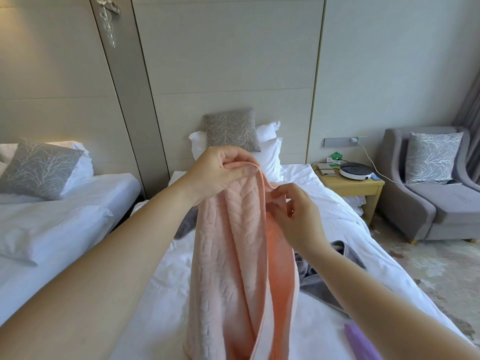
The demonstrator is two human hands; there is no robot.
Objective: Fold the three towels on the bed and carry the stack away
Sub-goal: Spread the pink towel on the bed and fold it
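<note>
This is looking like a hotel room. A white bed (330, 219) and a second bed (65, 211) are carrying matching grey cushions (231, 131).

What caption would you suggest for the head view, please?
The left hand and right hand pinch a pink towel by its top edge above the bed, grey towel alongside.

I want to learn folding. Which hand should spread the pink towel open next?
Probably the right hand: it pinches a loose edge of the pink towel near the left hand, which grips the top corner as an anchor.
</note>
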